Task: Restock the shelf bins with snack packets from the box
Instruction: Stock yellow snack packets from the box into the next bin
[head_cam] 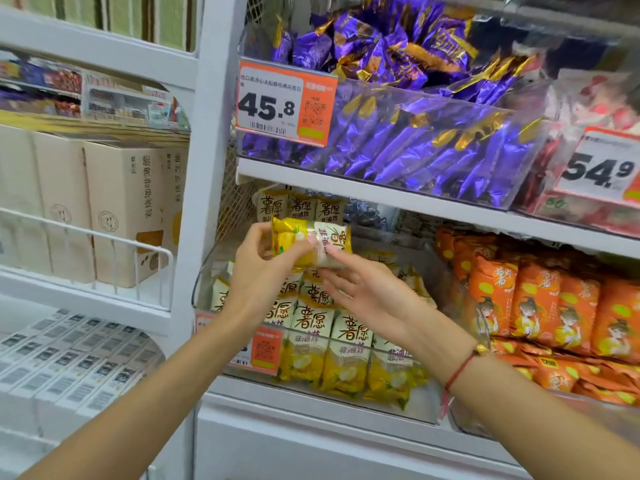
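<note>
A yellow and white snack packet (311,241) lies sideways in the air above a clear shelf bin (346,393). My left hand (263,268) grips its left end with thumb and curled fingers. My right hand (363,292) touches its right underside with its fingertips. The bin below holds several matching yellow and white packets (346,344) standing upright in rows, and more of them (301,206) stand at the back. The box is not in view.
To the right sits a bin of orange packets (540,306). The shelf above carries purple sweets (415,140) and a red-packet bin (588,202), with price tags 45.8 (284,102) and 54.9 (602,168). Beige cartons (117,209) stand behind a wire rail at left.
</note>
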The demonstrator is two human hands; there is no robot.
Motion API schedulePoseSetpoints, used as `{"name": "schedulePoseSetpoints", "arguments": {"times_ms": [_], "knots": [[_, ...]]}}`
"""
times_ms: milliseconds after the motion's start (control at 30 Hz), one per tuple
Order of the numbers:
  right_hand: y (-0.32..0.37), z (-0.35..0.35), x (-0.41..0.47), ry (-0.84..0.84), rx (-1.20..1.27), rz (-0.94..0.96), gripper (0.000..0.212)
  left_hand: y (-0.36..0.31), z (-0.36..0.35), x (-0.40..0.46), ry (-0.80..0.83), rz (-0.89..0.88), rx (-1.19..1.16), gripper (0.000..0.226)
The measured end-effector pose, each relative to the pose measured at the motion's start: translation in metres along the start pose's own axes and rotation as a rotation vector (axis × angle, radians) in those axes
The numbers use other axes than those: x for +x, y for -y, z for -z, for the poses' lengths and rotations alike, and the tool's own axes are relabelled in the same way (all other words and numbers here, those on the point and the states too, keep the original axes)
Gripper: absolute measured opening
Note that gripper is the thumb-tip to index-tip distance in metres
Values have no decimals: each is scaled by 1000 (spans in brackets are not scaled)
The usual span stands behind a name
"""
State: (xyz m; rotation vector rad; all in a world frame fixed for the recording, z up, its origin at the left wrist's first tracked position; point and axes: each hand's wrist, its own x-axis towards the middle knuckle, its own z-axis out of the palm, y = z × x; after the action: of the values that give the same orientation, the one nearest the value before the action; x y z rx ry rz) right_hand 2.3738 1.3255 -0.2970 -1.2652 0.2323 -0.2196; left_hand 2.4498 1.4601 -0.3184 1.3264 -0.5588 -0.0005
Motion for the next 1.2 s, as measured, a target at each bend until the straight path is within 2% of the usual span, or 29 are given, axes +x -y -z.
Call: {"name": "schedulePoseSetpoints", "arguments": {"times_ms": [33,100,233,300,400,433,500,567,700,867,1033,1200], "knots": [[1,2,-1,-41,67,24,28,2,0,0,25,-12,69,39],[5,4,-2,-85,130,64,22,7,-1,-1,85,-25,213,49],[-1,7,-2,-41,-122,68,34,15,-6,-7,54,-106,486,49],[-7,10,1,-56,-223,87,46,17,-3,-8,49,-175,664,52],[-4,23,13,-177,-252,166,62,27,15,-12,71,-479,998,53],[-1,30,19,-239,-241,180,62,32,23,-13,81,-581,1079,53],[9,43,37,-368,-269,220,48,46,40,-15,87,-660,1171,55],[18,56,60,-452,-317,274,41,51,50,-15,78,-636,1214,56],[24,74,99,-555,-469,267,42,51,48,-17,76,-602,1273,51],[17,79,127,-481,-585,320,41,50,47,-18,75,-604,1301,52],[3,75,137,-564,-696,325,39,52,47,-17,76,-609,1292,52],[2,85,138,-573,-746,309,52,53,47,-16,59,-628,1279,50]]}}
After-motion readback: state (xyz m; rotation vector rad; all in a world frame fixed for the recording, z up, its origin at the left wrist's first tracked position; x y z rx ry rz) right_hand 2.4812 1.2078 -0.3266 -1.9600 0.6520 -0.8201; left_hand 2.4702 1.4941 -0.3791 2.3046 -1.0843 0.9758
